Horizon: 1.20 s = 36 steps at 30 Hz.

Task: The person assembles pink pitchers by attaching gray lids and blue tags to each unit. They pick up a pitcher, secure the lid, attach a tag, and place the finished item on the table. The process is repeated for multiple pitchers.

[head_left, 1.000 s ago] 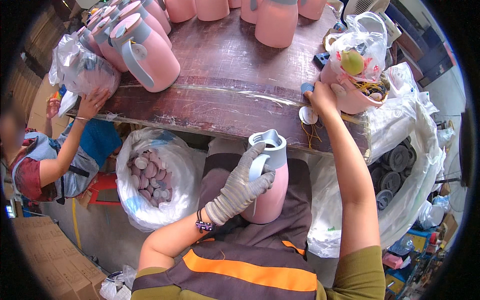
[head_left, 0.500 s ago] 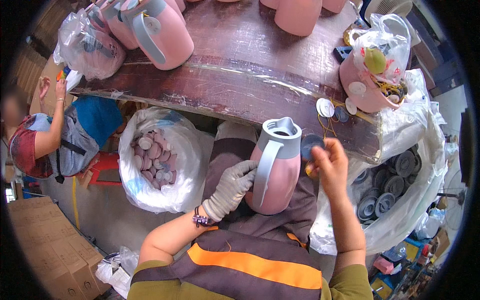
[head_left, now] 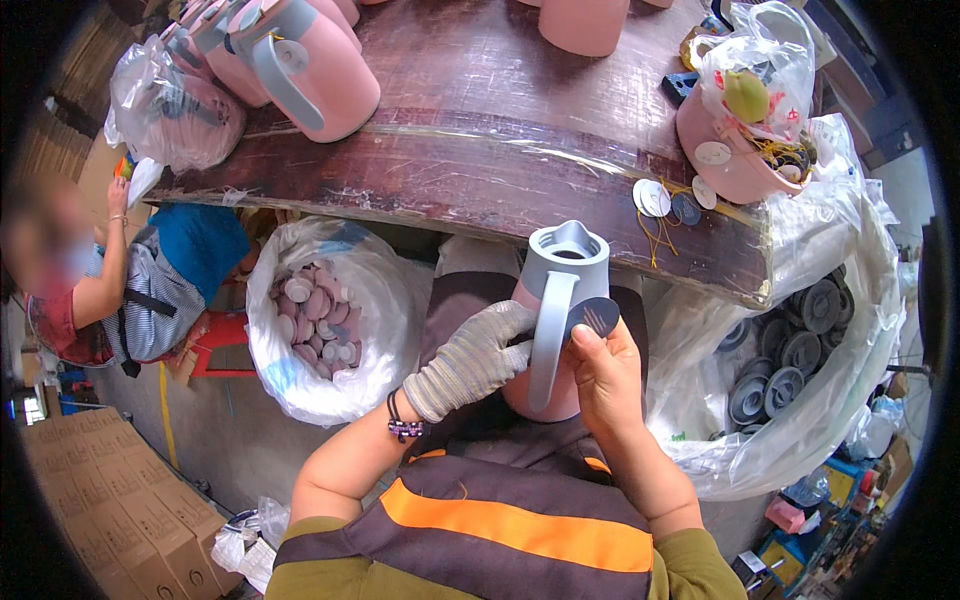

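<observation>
A pink thermos jug (head_left: pixel 550 325) with a grey collar and grey handle stands upright in my lap, its top uncovered. My left hand (head_left: pixel 470 365), in a striped grey work glove, is closed on the jug beside its handle. Between thumb and fingers, my right hand (head_left: pixel 608 382) pinches a round dark grey hang tag (head_left: pixel 597 316) against the jug's upper body, just right of the handle. More round tags, white (head_left: pixel 652 198) and dark (head_left: pixel 686 208), lie with yellow strings at the table's near edge.
The dark wooden table (head_left: pixel 480 150) carries several pink jugs (head_left: pixel 305 70) and a pink tub (head_left: pixel 725 150) with bags and strings. Lined sacks hold pink lids (head_left: pixel 315 320) on the left and grey lids (head_left: pixel 800 350) on the right. Another person (head_left: pixel 165 275) sits at left near cartons (head_left: pixel 120 500).
My right hand has moved left with the dark tag, from beside the jug onto its front near the handle. The jug and my left hand have shifted slightly right.
</observation>
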Tool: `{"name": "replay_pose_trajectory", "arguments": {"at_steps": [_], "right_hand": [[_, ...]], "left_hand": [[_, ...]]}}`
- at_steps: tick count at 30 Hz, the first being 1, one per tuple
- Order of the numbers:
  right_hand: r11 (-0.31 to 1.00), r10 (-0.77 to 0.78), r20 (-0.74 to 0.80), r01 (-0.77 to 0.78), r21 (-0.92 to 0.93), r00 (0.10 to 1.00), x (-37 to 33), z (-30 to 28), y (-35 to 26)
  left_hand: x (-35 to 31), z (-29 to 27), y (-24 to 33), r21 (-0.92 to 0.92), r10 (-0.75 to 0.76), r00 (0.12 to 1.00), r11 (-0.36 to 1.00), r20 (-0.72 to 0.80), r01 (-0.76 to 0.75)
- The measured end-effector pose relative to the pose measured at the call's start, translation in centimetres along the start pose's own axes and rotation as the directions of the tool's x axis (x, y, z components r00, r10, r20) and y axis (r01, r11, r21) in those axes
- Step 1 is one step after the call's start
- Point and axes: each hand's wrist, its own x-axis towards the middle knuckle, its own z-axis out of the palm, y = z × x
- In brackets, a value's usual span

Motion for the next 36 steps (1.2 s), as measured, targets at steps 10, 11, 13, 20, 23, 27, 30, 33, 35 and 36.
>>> {"name": "replay_pose_trajectory", "arguments": {"at_steps": [10,11,13,20,23,27,30,33,35,36], "right_hand": [[0.968,-0.242,0.054,0.245,-0.051,0.969,0.5,-1.2,-0.5],[0.943,-0.281,0.089,0.292,-0.157,0.956,0.8,-1.1,-0.6],[0.851,-0.348,0.170,0.387,-0.355,0.922,1.3,-0.7,-1.2],[0.621,-0.374,0.296,0.474,-0.624,0.879,2.6,0.5,-2.1],[0.594,-0.533,0.186,0.521,-0.612,0.825,2.5,1.0,-2.0],[0.759,-0.482,0.072,0.458,-0.462,0.873,2.5,2.1,-2.4],[0.649,-0.478,0.187,0.489,-0.583,0.858,2.8,1.3,-2.3],[0.646,-0.400,0.267,0.477,-0.597,0.877,2.6,1.2,-2.5],[0.700,-0.343,0.221,0.405,-0.588,0.913,1.8,1.5,-2.7],[0.834,-0.219,0.188,0.284,-0.473,0.957,1.2,1.1,-2.2]], "left_hand": [[-1.3,-1.2,1.1,-0.977,-0.008,0.998,0.204,-0.063,-0.060],[-1.1,-1.6,2.1,-0.938,-0.107,0.994,0.345,-0.019,0.019],[-0.9,-2.4,4.3,-0.790,-0.311,0.950,0.576,0.026,0.210],[0.7,-3.1,5.8,-0.212,-0.125,0.989,0.972,-0.076,0.106],[1.1,-3.1,5.4,-0.060,0.026,0.995,0.998,-0.096,-0.032],[1.7,-2.4,4.2,0.181,0.286,0.939,0.951,-0.192,-0.252],[1.6,-1.8,4.3,0.050,0.160,0.956,0.987,-0.245,-0.152],[1.8,-1.7,4.5,-0.064,0.095,0.975,0.992,-0.199,-0.110],[1.8,-2.2,4.7,-0.219,-0.028,0.993,0.976,-0.118,0.001],[1.9,-2.4,4.8,-0.291,-0.082,0.994,0.955,-0.071,0.058]]}}
